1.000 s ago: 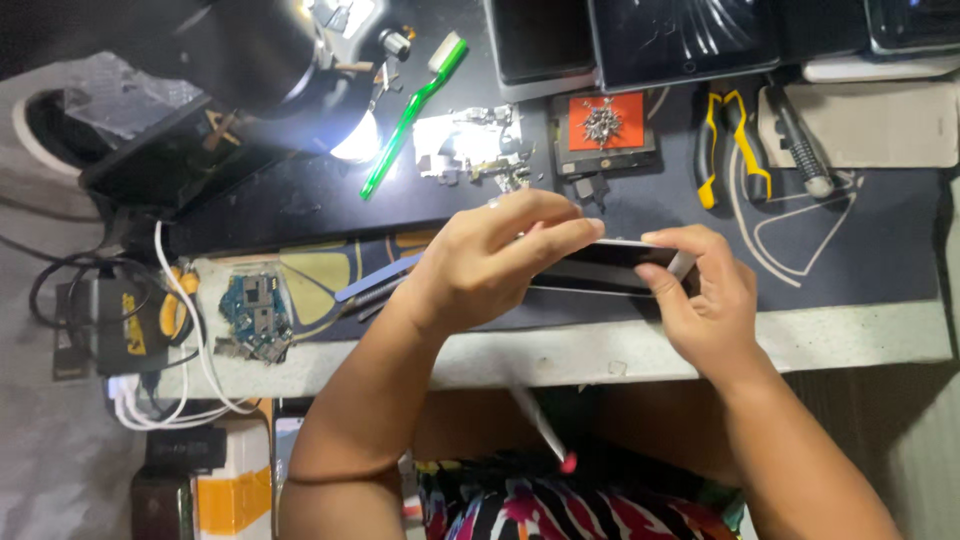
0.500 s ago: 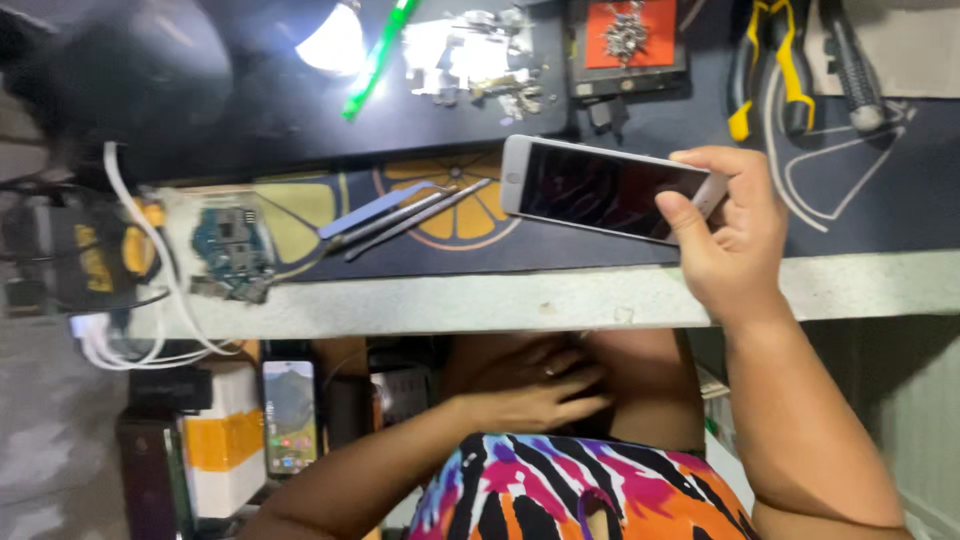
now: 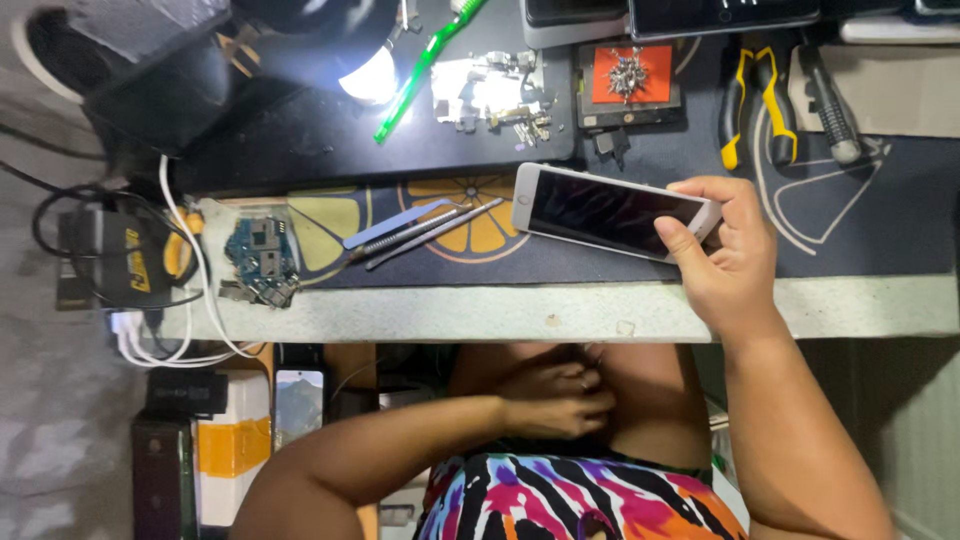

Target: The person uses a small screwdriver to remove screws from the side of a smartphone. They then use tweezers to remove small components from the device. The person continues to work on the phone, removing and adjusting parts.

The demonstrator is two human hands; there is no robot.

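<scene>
Head cam looks down on a messy bench — tweezers [image 3: 400, 218], a blue circuit board [image 3: 260, 255], yellow pliers [image 3: 757, 105] and a green toothbrush [image 3: 425, 65] lie around, none blocking the phone [image 3: 600, 210]. Right hand [image 3: 725, 255] grips the phone's end just above the mat [image 3: 860, 215]; left hand [image 3: 560, 395] rests loosely curled in the lap, holding nothing — a second ago both hands held the phone.

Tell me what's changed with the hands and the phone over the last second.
The left hand let go of the white phone and dropped below the bench edge to the lap. The right hand alone now holds the phone by its right end, above the mat and a little higher than before. The tweezers, blue circuit board and yellow-handled pliers stayed where they were.
</scene>
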